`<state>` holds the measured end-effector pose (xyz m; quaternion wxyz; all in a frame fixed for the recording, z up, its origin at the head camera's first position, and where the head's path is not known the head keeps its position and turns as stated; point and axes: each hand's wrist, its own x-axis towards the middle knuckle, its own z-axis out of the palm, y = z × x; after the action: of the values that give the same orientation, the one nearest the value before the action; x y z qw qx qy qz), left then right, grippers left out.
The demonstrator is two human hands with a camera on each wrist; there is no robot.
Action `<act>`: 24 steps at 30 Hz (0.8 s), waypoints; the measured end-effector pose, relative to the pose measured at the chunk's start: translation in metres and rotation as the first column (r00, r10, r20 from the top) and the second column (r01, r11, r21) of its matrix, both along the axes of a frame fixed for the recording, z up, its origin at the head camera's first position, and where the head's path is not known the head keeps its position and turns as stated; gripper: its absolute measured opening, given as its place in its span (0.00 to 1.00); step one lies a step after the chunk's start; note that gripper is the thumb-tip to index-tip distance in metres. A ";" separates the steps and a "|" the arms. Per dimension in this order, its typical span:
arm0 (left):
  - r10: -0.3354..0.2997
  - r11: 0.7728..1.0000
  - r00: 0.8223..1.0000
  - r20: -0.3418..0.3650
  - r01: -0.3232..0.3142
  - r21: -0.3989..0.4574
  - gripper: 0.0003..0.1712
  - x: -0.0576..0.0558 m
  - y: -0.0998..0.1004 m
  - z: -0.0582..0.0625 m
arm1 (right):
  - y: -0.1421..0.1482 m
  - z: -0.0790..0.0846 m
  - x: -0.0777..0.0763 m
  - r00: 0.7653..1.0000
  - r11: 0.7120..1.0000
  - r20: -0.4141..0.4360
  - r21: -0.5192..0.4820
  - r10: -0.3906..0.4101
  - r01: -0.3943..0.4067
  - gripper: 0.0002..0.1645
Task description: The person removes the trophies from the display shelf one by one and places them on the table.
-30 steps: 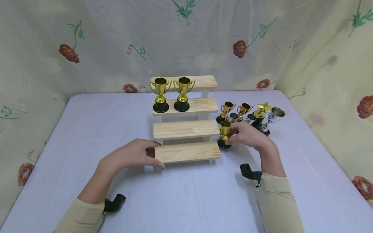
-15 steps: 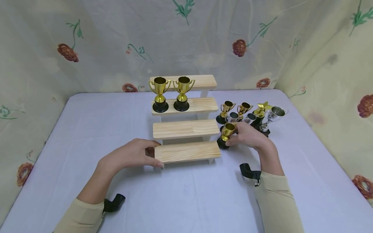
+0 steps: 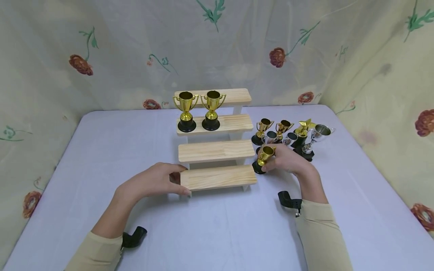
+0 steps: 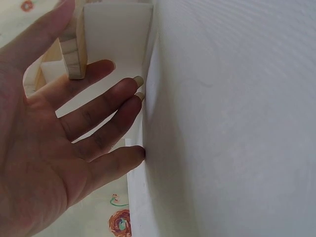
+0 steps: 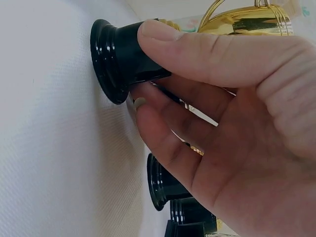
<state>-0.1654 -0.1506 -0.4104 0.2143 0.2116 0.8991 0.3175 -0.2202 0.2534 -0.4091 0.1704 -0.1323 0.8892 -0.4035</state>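
Observation:
My left hand point(image 3: 152, 180) holds the left end of the lowest step of a wooden tiered display stand point(image 3: 217, 177). In the left wrist view the board's end point(image 4: 73, 55) lies between thumb and index finger, the other fingers spread near the cloth. My right hand point(image 3: 285, 159) pinches a small gold trophy cup point(image 3: 266, 152) by its black base point(image 5: 131, 54), beside the stand's right end. The trophy tilts to the right in the head view. Two gold trophies, a left one point(image 3: 186, 107) and a right one point(image 3: 212, 106), stand upright on the third step up.
Behind my right hand, several more trophies stand close together, among them a gold star trophy point(image 3: 303, 130) and a larger silver cup point(image 3: 318, 134). A white cloth covers the table point(image 3: 217, 229). A floral curtain point(image 3: 237, 45) hangs behind and beside it.
The trophy in my right hand has gone from upright to tilted right, and its cup sits slightly lower in view. My left hand stays on the stand.

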 end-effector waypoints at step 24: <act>-0.001 1.000 1.000 0.002 0.001 0.001 0.31 -0.001 0.000 -0.001 | 0.005 0.023 0.007 0.999 0.994 0.000 0.105 0.043 -0.043 0.35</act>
<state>-0.1659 -0.1505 -0.4112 0.2152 0.2117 0.8987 0.3181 -0.2136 0.2587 -0.3862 0.1848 -0.1427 0.9063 -0.3523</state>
